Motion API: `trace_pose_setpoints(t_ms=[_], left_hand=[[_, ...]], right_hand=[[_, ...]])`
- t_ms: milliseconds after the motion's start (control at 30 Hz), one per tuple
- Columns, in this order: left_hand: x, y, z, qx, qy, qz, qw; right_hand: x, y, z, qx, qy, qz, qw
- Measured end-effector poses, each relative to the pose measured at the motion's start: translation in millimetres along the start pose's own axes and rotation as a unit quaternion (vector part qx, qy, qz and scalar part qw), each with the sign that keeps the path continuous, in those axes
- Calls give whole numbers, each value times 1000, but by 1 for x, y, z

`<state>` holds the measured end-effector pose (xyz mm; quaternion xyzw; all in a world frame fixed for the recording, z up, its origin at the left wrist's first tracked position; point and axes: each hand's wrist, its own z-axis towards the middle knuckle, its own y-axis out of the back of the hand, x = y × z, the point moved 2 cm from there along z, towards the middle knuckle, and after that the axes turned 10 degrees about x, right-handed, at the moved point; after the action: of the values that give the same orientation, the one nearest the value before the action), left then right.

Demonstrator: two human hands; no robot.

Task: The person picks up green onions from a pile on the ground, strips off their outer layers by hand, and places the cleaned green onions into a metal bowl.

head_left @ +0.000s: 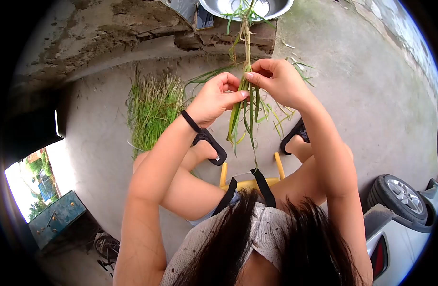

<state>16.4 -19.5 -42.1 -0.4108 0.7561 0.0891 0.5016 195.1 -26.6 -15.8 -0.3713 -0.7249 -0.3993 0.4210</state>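
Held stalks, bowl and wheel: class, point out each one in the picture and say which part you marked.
Stalks (247, 45): head view, the pale stem.
Bowl (276, 8): head view, inner wall on the picture's right side.
Wheel (406, 196): head view, silver centre.

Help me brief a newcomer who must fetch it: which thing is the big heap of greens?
Find the crumbling masonry, then the concrete ground beside it. There, near the left sandal, lies a thick heap of slender green stalks. It is far denser than the scattered leaves and, unlike the held bunch, lies grounded.
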Motion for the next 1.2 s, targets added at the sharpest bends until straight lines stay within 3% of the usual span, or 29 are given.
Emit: trace_pose_setpoints(t_ms=[167,367,400,533,633,800,933,1033,1067,1133,1200], left_hand=[[-7,5,2,-15,-26,10,999],[-9,9,5,-15,-72,-12,997],[-13,8,5,-51,-75,7,996],[-27,15,7,-151,-158,140,966],[-33,13,10,-170,-203,126,956],[-41,11,12,-203,-240,-39,948],[-43,37,15,-277,-287,-190,897],[-36,34,29,-231,-267,-96,931],[-29,23,33,-166,-199,-22,966],[-20,-8,35,-128,-144,72,979],[-17,-29,26,-13,-169,-2,986]], right_hand=[[-6,-1,6,-36,26,-28,999],[-18,-5,13,-34,63,39,997],[-19,-5,13,-29,67,83,994],[-9,5,3,11,5,59,998],[0,7,-4,40,-30,72,996],[-7,15,-9,90,-38,44,994],[-6,23,-16,90,-52,16,994],[-9,22,-17,58,-20,57,997],[-10,21,-16,46,-5,79,996],[-15,19,-13,31,-13,106,994],[-12,19,-14,7,-30,101,994]])
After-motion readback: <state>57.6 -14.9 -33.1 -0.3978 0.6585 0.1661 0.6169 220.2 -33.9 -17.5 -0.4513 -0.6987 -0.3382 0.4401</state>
